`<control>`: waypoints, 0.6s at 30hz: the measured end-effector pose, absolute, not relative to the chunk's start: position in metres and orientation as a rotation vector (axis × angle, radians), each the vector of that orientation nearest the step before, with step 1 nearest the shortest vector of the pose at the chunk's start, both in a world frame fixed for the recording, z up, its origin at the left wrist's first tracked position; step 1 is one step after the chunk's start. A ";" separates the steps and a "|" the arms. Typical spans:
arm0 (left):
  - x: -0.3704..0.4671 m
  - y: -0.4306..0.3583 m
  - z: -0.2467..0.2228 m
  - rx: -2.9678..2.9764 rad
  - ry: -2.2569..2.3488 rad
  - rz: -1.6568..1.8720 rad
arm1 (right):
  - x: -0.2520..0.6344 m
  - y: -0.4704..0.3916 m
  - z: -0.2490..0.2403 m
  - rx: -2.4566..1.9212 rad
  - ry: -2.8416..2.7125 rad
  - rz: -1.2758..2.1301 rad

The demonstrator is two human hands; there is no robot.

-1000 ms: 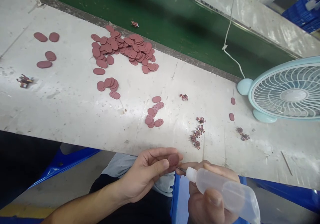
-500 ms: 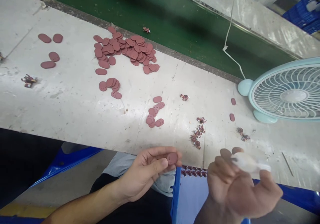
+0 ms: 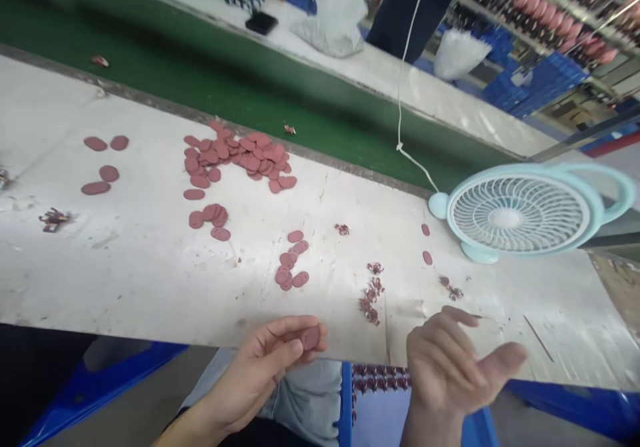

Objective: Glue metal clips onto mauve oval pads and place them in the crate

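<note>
A dusty-red oval piece (image 3: pixel 311 337), flat with small holes, sits pinched between the thumb and fingertips of the left hand (image 3: pixel 260 370), just below the near edge of the white bench (image 3: pixel 150 280); the right hand (image 3: pixel 453 367) is spread open and holds nothing. Four like ovals (image 3: pixel 103 164) lie apart at far left; two small ones (image 3: pixel 425 243) lie near one pale-blue fan (image 3: pixel 520 212); the big heap (image 3: pixel 240 157) is too tangled to count.

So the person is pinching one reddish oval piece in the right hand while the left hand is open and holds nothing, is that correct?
Not quite: the hands are swapped. The head view shows the reddish oval piece pinched in the left hand, while the right hand is open and holds nothing.
</note>
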State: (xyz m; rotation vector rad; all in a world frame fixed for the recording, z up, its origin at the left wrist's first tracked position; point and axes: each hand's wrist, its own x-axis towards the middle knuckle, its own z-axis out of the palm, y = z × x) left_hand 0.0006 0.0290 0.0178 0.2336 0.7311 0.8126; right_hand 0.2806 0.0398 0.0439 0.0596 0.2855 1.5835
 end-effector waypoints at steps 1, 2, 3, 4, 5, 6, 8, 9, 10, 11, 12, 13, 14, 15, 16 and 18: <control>-0.003 0.032 0.017 0.267 0.746 0.814 | 0.271 0.046 0.051 -0.263 0.009 1.582; -0.007 0.036 0.016 0.302 0.756 0.825 | 0.260 0.056 0.057 -0.555 -0.246 1.536; -0.011 0.040 0.015 0.336 0.760 0.845 | 0.247 0.070 0.063 -0.812 -0.515 1.467; -0.014 0.044 0.014 0.366 0.759 0.868 | 0.233 0.088 0.068 -1.019 -0.798 1.381; -0.018 0.049 0.013 0.386 0.756 0.891 | 0.217 0.110 0.071 -1.174 -1.065 1.282; -0.020 0.054 0.012 0.390 0.750 0.914 | 0.202 0.135 0.074 -1.292 -1.312 1.167; -0.024 0.062 0.009 0.351 0.728 0.943 | 0.171 0.193 0.074 -1.360 -1.555 1.040; -0.025 0.066 0.008 0.318 0.712 0.957 | 0.157 0.225 0.072 -1.378 -1.614 0.977; -0.025 0.068 0.006 0.285 0.693 0.974 | 0.144 0.256 0.069 -1.408 -1.666 0.904; -0.025 0.070 0.005 0.260 0.672 0.989 | 0.132 0.285 0.066 -1.443 -1.710 0.828; -0.024 0.071 0.004 0.248 0.648 0.997 | 0.122 0.312 0.063 -1.474 -1.758 0.762; -0.024 0.072 0.002 0.244 0.626 1.001 | 0.114 0.335 0.061 -1.499 -1.811 0.702; -0.024 0.072 0.001 0.243 0.609 1.008 | 0.107 0.355 0.059 -1.519 -1.867 0.654; -0.023 0.072 -0.001 0.241 0.596 1.013 | 0.101 0.370 0.058 -1.537 -1.924 0.616; -0.024 0.072 -0.002 0.237 0.589 1.024 | 0.098 0.382 0.057 -1.553 -1.980 0.586; -0.024 0.072 -0.004 0.228 0.587 1.063 | 0.094 0.398 0.056 -1.590 -2.076 0.541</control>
